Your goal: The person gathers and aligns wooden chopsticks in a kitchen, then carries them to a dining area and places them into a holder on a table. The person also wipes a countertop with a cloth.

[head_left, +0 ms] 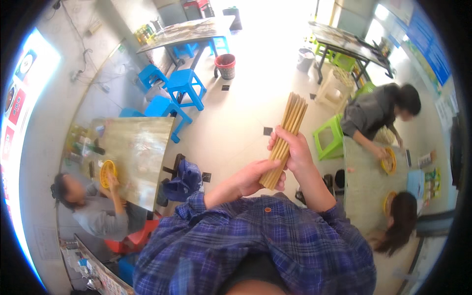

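Note:
A thick bundle of wooden chopsticks (pixel 294 114) slants up and away in front of my chest, above the tiled floor. My left hand (pixel 255 177) is wrapped around its lower end, thumb lying across the sticks. Higher up, my right hand (pixel 298 148) grips the middle of the same bundle, with fingertips showing on its left side. The upper tips stand free and slightly uneven. My palms and some of the fingers are hidden behind the sticks.
On the left, a person sits at a table (pixel 143 147) with a yellow bowl (pixel 108 173). Two people eat at the right-hand table (pixel 363 177). Blue stools (pixel 186 85), a green stool (pixel 329 136) and a red-rimmed bin (pixel 225 66) flank the aisle ahead.

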A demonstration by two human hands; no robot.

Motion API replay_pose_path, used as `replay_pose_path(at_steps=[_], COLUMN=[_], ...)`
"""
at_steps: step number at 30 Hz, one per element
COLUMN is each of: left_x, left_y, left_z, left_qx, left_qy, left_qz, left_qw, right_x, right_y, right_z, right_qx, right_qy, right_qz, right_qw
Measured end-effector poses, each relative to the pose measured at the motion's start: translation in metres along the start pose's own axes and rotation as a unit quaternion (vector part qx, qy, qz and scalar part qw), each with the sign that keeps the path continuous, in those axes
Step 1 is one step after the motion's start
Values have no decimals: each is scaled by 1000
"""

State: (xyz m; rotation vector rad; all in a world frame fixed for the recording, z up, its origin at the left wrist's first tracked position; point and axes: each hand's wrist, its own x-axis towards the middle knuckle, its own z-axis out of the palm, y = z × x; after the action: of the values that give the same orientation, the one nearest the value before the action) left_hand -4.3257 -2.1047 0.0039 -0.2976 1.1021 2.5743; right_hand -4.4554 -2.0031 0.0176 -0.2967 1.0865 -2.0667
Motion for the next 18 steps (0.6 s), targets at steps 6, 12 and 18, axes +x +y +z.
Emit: replay_pose_path(at_steps=[6,12,18], left_x=[83,116,132], left_y=[80,183,251], left_z=[-82,-127,-191], left_qx=[10,-28,-85], left_qy=[43,105,213], left_qz=[9,111,178], left_qw=[999,988,957], right_x=[142,284,410], right_y=[3,-9,19], right_z=[0,39,79], right_qx=[-36,-56,-32], right_qy=[-53,-137,-223], right_qz=[84,159,260], right_qw=[994,976,939])
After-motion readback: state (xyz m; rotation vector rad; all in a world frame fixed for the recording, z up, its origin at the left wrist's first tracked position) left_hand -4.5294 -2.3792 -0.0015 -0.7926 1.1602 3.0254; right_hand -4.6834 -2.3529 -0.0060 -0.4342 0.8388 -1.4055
